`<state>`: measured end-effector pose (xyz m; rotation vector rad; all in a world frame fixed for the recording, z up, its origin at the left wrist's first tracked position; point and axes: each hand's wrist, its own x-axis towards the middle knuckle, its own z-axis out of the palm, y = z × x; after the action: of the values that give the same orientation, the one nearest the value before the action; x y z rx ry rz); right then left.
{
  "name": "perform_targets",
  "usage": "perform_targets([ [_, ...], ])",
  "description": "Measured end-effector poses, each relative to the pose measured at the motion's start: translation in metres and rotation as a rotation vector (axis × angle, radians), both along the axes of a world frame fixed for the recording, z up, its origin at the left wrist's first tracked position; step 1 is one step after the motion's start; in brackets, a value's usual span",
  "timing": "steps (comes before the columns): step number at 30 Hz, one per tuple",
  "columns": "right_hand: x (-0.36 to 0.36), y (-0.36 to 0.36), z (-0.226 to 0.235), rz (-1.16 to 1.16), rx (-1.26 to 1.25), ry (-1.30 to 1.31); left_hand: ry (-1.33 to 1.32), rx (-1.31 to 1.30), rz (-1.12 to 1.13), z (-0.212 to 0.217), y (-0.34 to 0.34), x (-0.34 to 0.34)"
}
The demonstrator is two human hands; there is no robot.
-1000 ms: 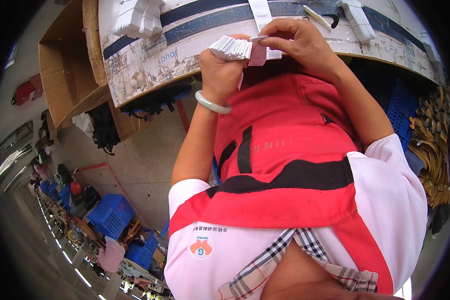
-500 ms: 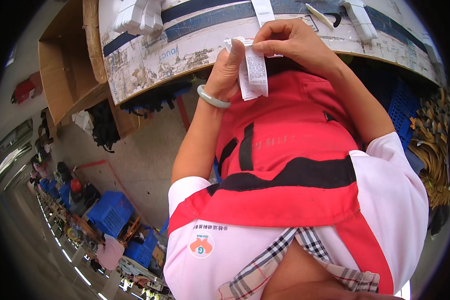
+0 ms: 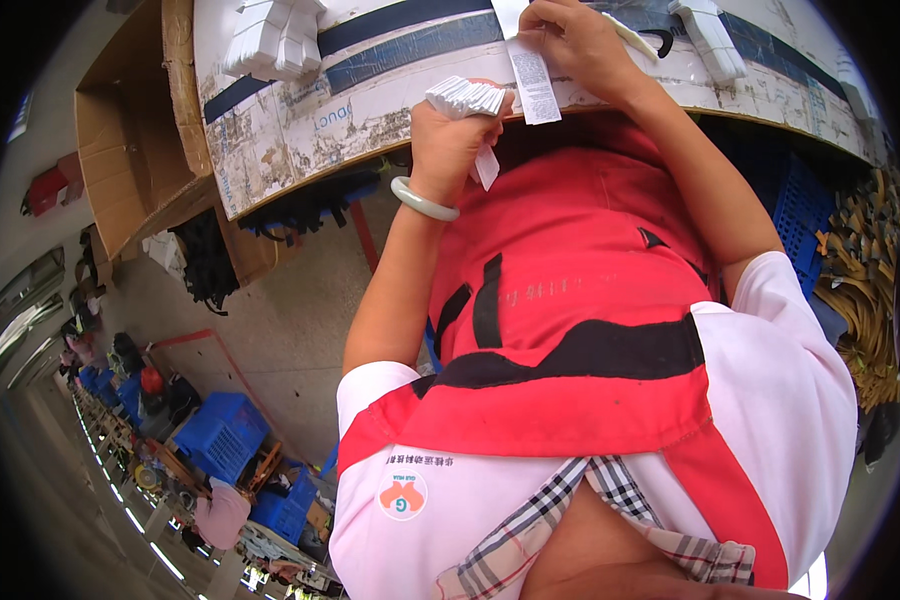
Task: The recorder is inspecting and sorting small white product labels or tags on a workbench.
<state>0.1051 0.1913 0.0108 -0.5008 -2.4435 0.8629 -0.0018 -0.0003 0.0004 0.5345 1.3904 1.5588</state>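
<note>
Folded white printed labels point(image 3: 465, 97) form a thick bundle in my left hand point(image 3: 444, 150). My fingers are closed around it near the table's front edge, and one label end hangs out below the fist. To the right, my right hand point(image 3: 582, 48) pinches a long white label strip point(image 3: 536, 92), whose printed lower end hangs over the table edge. The fingertips partly cover the strip's upper part, which runs out of view at the top.
The worn white table point(image 3: 270, 150) carries stacks of white labels point(image 3: 270, 40) at left and another stack point(image 3: 712, 42) at right, beside a white pen-like tool point(image 3: 630, 36). An open cardboard box point(image 3: 135, 140) stands left; a blue crate point(image 3: 802, 205) sits below right.
My hands have moved apart. The right hand went up and right to the strip on the table; the left hand turned and closed around the label bundle, whose folded edges now face up.
</note>
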Motion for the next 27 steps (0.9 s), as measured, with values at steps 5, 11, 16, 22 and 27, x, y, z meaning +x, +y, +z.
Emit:
perform_targets([
  [5,0.013,-0.012,0.030,0.140,-0.162,-0.005,0.582,0.177,0.163,0.008,0.013,-0.006],
  [11,0.022,-0.027,0.042,0.204,-0.526,0.080,0.491,0.121,0.100,0.027,0.004,-0.001],
  [16,0.030,-0.031,0.030,0.205,-0.405,-0.030,0.454,0.131,0.088,0.026,0.001,0.003],
  [22,0.029,-0.031,0.032,0.248,-0.456,-0.041,0.323,0.205,0.144,0.024,0.001,0.006],
  [27,0.029,-0.033,0.035,0.245,-0.476,-0.082,0.363,0.202,0.123,0.019,-0.001,0.004],
])
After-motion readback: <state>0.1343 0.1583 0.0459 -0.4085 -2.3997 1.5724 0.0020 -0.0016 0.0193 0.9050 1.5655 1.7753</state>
